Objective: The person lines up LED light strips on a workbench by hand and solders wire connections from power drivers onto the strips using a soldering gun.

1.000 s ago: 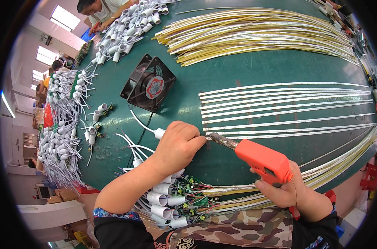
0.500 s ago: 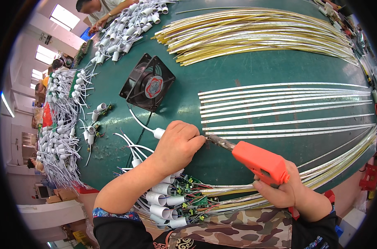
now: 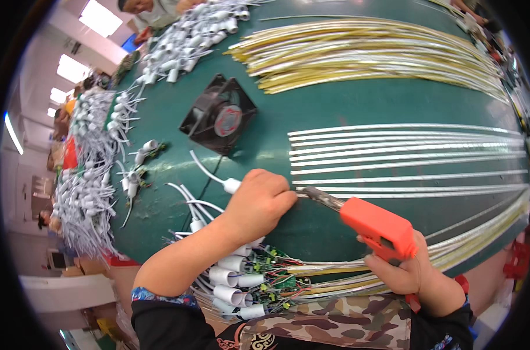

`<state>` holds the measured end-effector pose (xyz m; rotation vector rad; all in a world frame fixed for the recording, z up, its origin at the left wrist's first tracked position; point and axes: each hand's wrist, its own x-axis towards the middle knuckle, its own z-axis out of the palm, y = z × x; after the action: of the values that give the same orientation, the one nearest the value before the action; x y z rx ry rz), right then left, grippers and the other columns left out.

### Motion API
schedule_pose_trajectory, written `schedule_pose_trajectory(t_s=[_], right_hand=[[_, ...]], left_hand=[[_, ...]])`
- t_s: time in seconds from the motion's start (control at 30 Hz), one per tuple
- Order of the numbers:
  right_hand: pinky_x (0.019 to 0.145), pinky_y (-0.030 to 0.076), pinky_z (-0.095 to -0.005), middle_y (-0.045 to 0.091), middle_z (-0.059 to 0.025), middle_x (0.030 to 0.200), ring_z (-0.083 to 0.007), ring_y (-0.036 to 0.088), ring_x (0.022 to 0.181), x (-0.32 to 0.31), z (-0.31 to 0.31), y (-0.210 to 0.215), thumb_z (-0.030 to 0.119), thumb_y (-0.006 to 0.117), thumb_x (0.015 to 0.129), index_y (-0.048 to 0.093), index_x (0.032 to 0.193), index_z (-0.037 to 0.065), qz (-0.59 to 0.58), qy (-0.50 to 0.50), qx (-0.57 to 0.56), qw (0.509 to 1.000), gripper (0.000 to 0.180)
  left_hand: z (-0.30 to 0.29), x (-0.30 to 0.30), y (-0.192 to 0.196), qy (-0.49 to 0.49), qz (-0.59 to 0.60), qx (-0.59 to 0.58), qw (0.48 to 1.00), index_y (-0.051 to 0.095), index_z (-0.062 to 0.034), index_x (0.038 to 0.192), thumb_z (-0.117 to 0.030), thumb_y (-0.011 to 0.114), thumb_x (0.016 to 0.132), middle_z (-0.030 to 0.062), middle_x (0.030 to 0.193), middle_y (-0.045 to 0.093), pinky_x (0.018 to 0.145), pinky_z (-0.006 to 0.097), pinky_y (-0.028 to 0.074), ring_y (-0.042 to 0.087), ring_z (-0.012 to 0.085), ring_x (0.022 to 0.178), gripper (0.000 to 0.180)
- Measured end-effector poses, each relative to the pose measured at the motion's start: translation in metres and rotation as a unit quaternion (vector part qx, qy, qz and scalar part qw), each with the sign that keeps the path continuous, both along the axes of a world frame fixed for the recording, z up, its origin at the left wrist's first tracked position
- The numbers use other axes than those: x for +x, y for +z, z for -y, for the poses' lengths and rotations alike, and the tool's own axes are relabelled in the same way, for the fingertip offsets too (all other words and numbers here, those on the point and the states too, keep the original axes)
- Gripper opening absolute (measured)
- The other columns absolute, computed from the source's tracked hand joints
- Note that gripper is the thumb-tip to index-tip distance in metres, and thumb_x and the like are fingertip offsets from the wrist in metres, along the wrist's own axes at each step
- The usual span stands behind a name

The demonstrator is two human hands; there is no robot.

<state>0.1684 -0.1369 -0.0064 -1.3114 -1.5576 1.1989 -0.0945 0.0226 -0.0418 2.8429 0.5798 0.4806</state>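
My left hand [image 3: 259,201] is closed, knuckles up, around a white plastic cap [image 3: 232,185] with a white cable out of its far end. Most of that cap is hidden by the hand. Its thumb and forefinger pinch together beside the near left ends of the white LED strips [image 3: 358,181]; what lies between the fingertips cannot be made out. In my right hand [image 3: 402,271] is a red soldering gun [image 3: 377,226], gripped by its handle. The gun's metal tip points left, close to the left fingertips and over the end of a strip.
A black fan [image 3: 219,114] stands beyond my left hand. White caps with green circuit boards [image 3: 236,280] lie by my left forearm, wired to yellowish strips [image 3: 335,286]. More caps [image 3: 87,192] are heaped at left. A bundle of strips [image 3: 364,55] lies at the back. Another person [image 3: 151,11] sits far left.
The whole view has shifted slightly, so things appear a little farther right. The soldering gun's tip sits slightly farther from my left fingertips. Both hands keep their grips.
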Motion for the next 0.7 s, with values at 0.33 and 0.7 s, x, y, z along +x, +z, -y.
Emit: schedule_pose_trajectory(t_s=[0.33, 0.7], right_hand=[[0.069, 0.047, -0.0255, 0.060, -0.0136, 0.108, -0.0130, 0.056, 0.079, 0.001, 0.017, -0.005, 0.007, 0.059, 0.075, 0.042, 0.131, -0.004, -0.123, -0.203, -0.046, 0.970, 0.059], [0.059, 0.048, -0.0233, 0.059, -0.0169, 0.107, -0.0104, 0.055, 0.067, 0.001, 0.007, -0.016, 0.010, 0.061, 0.078, 0.040, 0.131, -0.004, -0.166, -0.233, -0.017, 0.958, 0.059]], left_hand=[[0.006, -0.045, 0.042, 0.101, 0.073, -0.004, 0.992, 0.066, -0.0074, 0.088, -0.009, 0.069, 0.073, 0.0080, 0.090, 0.062, 0.080, 0.040, 0.048, 0.061, 0.0275, 0.086, 0.015], [-0.100, -0.270, 0.036, 0.449, -0.074, 0.087, 0.886, 0.056, -0.0043, 0.119, 0.000, 0.059, 0.072, 0.0163, 0.123, 0.055, 0.098, 0.043, 0.043, 0.051, 0.0364, 0.116, 0.047]])
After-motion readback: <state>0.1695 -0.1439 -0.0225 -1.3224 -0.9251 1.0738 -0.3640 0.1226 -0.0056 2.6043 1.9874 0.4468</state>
